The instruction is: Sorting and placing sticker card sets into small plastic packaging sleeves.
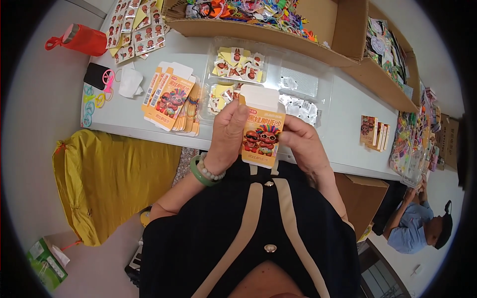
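Between my hands is a small orange carton [261,134] with cartoon figures, its white top flap standing open. My left hand [227,130] grips its left side, thumb along the edge; a green bangle and a bead bracelet circle that wrist. On the right edge, the fingers of my right hand [304,141] are closed against the carton. Just beyond lies a clear plastic tray [271,58] with small cartoon stickers [238,64], yellow slips and silvery packets [299,108]. A pile of flat orange cartons [171,102] lies to the left.
Cardboard boxes [268,31] of colourful trinkets line the back. Far left are a red bottle [82,39], sticker sheets [136,27], a black phone [95,75] and coloured rings [88,107]. More cartons [373,133] lie right. A yellow cloth [109,184] hangs below; another person [412,226] works far right.
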Demonstrator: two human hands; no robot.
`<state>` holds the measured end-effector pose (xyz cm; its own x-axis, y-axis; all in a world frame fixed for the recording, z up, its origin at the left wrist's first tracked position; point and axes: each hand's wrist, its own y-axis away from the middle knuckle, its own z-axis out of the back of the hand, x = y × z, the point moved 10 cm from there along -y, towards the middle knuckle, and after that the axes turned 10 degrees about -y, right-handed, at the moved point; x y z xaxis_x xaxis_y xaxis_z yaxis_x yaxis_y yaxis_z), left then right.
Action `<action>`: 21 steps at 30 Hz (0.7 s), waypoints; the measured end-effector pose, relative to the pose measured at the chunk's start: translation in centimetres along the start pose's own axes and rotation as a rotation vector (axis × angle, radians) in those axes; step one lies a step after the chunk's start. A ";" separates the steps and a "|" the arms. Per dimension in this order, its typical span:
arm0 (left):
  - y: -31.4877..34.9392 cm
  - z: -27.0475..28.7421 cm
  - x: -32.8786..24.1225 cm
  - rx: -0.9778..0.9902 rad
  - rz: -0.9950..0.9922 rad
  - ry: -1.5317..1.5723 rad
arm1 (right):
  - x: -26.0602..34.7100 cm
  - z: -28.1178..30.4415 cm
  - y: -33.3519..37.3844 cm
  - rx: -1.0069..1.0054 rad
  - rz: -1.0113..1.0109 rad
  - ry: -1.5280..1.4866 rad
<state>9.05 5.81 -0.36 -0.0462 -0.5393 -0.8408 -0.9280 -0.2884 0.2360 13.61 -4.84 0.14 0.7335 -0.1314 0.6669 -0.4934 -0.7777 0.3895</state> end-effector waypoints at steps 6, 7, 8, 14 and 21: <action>0.3 -1.9 -2.5 0.131 -0.268 -0.466 | 0.0 1.3 -0.9 -0.031 0.111 0.103; 0.3 -2.7 -2.4 0.224 -0.249 -0.634 | 0.1 2.0 -0.9 -0.085 0.142 0.096; 0.2 -2.6 -2.8 0.224 -0.249 -0.635 | 0.3 2.5 -0.9 -0.136 0.169 0.087; -0.3 -1.1 -1.9 0.134 -0.114 -0.310 | 2.7 0.9 1.2 -0.157 0.484 0.481; 1.6 0.2 -1.8 -0.080 -0.324 -0.256 | 2.6 0.9 0.6 -0.052 0.325 0.476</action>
<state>7.57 6.48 1.47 0.1431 -0.1992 -0.9694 -0.8786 -0.4766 -0.0318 15.69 -6.18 1.56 0.2556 -0.0577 0.9651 -0.6893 -0.7108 0.1400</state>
